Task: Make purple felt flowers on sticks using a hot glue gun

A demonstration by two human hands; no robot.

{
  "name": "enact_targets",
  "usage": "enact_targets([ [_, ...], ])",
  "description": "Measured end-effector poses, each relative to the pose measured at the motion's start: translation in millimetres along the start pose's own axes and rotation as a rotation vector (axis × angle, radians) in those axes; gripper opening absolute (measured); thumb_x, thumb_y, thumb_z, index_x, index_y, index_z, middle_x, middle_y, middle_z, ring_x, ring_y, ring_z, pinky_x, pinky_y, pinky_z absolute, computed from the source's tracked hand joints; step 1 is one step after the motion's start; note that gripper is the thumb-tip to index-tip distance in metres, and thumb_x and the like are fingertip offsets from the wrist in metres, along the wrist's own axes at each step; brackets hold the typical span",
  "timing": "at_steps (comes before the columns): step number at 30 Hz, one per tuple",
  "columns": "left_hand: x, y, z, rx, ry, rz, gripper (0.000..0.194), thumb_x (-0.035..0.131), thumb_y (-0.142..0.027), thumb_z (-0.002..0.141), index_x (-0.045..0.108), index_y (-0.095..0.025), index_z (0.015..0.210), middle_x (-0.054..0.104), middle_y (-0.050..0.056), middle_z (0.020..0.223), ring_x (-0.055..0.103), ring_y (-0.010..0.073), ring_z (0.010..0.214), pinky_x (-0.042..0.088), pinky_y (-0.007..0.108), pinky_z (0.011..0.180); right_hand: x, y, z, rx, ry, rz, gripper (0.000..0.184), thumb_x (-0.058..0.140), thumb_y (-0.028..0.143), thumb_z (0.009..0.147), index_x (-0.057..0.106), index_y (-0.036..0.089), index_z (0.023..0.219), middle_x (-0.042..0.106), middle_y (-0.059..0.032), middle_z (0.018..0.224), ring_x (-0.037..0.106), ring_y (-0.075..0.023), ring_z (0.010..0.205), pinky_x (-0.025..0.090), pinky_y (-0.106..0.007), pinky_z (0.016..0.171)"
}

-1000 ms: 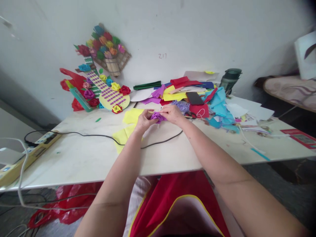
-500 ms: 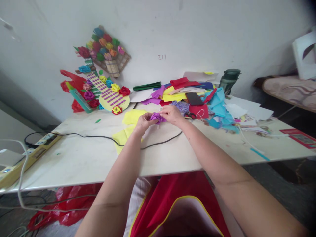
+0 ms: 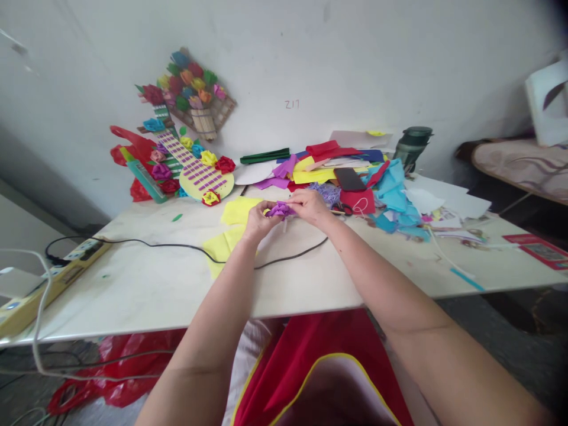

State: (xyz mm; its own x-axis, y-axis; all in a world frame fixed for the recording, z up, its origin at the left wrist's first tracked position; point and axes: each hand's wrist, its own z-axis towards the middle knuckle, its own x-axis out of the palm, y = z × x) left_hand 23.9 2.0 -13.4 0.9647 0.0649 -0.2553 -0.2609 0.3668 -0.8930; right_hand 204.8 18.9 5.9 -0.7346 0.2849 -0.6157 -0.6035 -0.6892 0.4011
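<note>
Right at the bottom centre of the frame, red cloth (image 3: 328,343) with yellow trim is covering my lap, and just beyond it the pale bench (image 3: 306,290) is stretching across. A black cable (image 3: 155,243) is running in from the left, crossing the yellow sheets (image 3: 225,241) left of centre. And here's the action, mid-frame: my left hand (image 3: 258,220) is closing its fingers on the left side of a bunched purple piece (image 3: 280,209), while my right hand (image 3: 309,206) is pinching its right side, fingertips nearly together. The purple piece is sitting between them, just above the bench. Scissors (image 3: 343,208) are lying just right of my right hand; a dark phone (image 3: 349,179) is resting behind them among coloured papers. Farther back, a guitar-shaped craft (image 3: 207,177) is leaning at upper left, a green bottle (image 3: 412,148) is standing at upper right, and a flower bouquet (image 3: 190,83) is hanging against the wall.
</note>
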Motion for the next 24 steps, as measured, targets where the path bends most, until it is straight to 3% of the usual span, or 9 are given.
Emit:
enact_targets([
  [17,-0.4,-10,-5,0.029,-0.025,-0.006,0.028,0.075,-0.025,0.055,0.067,-0.017,0.081,0.065,0.001,0.081,0.059,0.0163,0.078,0.046,0.029,0.075,0,-1,0,0.011,-0.042,0.222,0.010,0.066,0.017,0.075,0.076,0.018,0.072,0.070,-0.0037,0.077,0.062,-0.0145,0.071,0.047,-0.025,0.068],
  [24,0.3,-12,-5,0.103,-0.006,-0.108,0.043,0.076,-0.024,0.055,0.059,-0.020,0.094,0.067,0.003,0.093,0.064,0.0171,0.083,0.050,0.029,0.076,-2,-1,0,0.015,-0.033,0.275,0.010,0.066,0.014,0.072,0.076,0.017,0.071,0.069,-0.0035,0.075,0.062,-0.0144,0.071,0.047,-0.026,0.068],
])
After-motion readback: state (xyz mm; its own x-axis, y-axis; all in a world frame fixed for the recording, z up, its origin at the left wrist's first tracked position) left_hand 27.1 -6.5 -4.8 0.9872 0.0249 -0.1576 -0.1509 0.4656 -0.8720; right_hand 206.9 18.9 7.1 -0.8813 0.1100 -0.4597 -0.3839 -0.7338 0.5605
